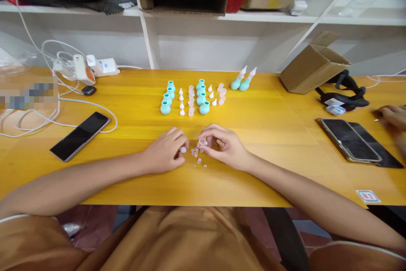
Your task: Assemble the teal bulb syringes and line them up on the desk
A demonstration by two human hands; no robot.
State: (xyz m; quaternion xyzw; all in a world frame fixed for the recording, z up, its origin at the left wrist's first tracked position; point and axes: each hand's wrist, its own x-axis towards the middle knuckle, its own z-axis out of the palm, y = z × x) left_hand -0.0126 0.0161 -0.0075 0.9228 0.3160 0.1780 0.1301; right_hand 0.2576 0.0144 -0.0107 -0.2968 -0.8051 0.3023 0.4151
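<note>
My left hand [168, 149] rests on the table with its fingers closed on a small whitish nozzle tip [183, 149]. Between thumb and fingers, my right hand [226, 146] pinches a clear plastic connector [202, 141]. Several tiny clear rings [195, 151] lie loose between the hands. Beyond them stand rows of teal rubber bulbs [165, 107], white nozzle tips [182, 109] and pinkish clear connectors [191, 111]. Two assembled teal bulb aspirators [244, 84] with white tips stand farther back to the right.
A phone [80, 136] and white cables with chargers [84, 70] occupy the left. On the right are another phone [350, 140], a cardboard box [314, 66] and a black headset [344, 93]. Another person's hand [393, 116] shows at the right edge. Shelves hold boxes [184, 0].
</note>
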